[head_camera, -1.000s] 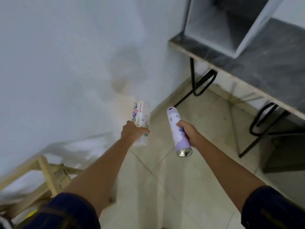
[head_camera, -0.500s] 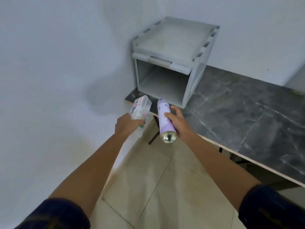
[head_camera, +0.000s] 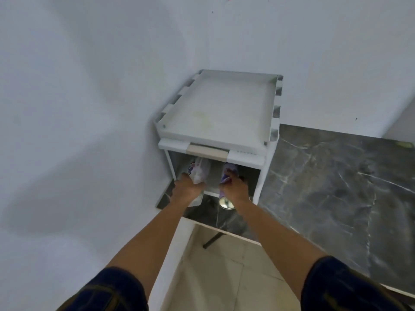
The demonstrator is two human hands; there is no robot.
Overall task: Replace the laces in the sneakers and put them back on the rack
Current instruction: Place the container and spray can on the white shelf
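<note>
Currently, both hands reach into the open front of the white cabinet (head_camera: 215, 113). Left hand (head_camera: 187, 189) fingers curl round a soft, light packet (head_camera: 199, 172); right hand (head_camera: 235, 189) wraps a rigid, smooth spray can (head_camera: 226, 202), best gripped mid-body. No sneakers are visible.

One head-worn wide-angle view looks forward and steeply down, close above a white cabinet (head_camera: 215, 122).

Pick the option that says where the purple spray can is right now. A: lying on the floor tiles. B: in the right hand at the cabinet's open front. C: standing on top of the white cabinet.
B: the right hand grips the purple spray can at the white cabinet opening.
</note>
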